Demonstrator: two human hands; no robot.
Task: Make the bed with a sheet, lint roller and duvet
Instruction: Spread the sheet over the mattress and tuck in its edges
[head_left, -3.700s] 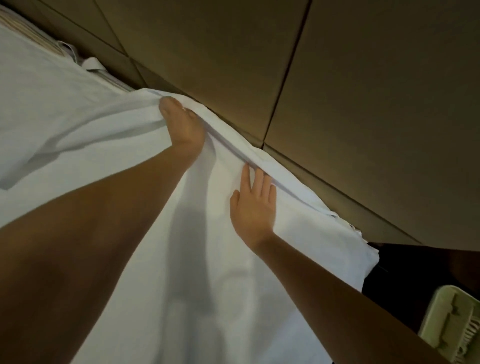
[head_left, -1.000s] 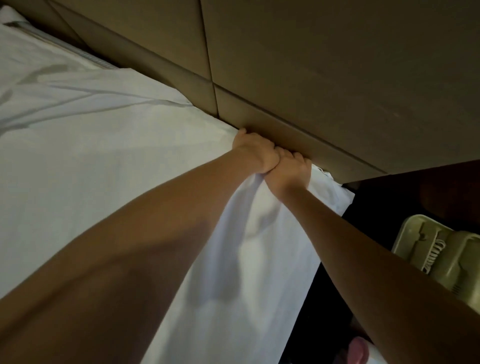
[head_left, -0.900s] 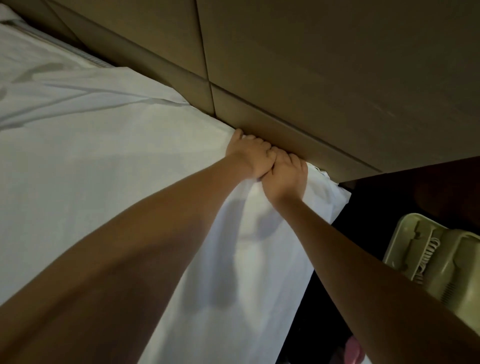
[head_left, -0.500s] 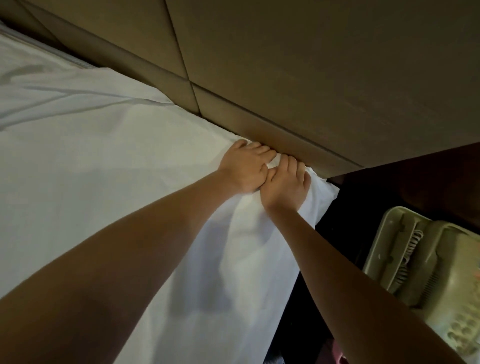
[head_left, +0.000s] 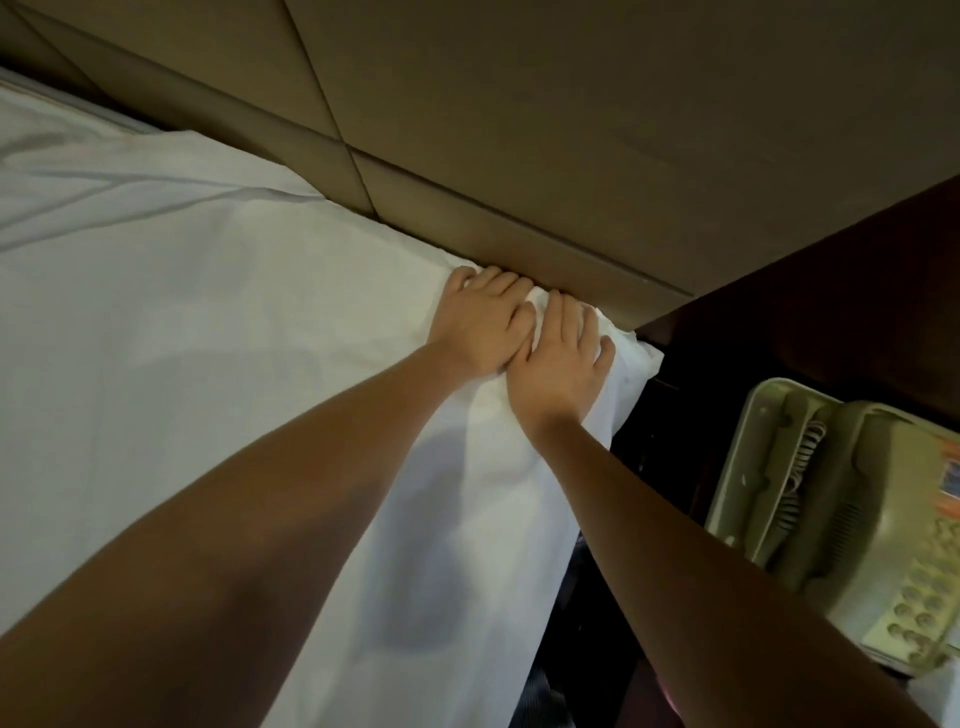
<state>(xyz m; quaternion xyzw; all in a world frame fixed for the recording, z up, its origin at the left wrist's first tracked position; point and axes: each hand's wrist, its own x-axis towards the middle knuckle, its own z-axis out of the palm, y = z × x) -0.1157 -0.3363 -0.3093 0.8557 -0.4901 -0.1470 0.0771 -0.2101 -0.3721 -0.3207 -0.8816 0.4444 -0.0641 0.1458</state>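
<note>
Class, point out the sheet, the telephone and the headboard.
sheet (head_left: 182, 364), head view, flat top surface.
telephone (head_left: 841, 493), head view, handset.
headboard (head_left: 571, 130), head view, upper panel.

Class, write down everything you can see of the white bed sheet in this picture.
The white cloth bed sheet looks thin and smooth, spread out flat with long creases at upper left. Its far edge meets the brown panelled headboard; its right corner hangs loose. The left hand and right hand, side by side, press it down at that edge, where it bunches slightly.
</note>
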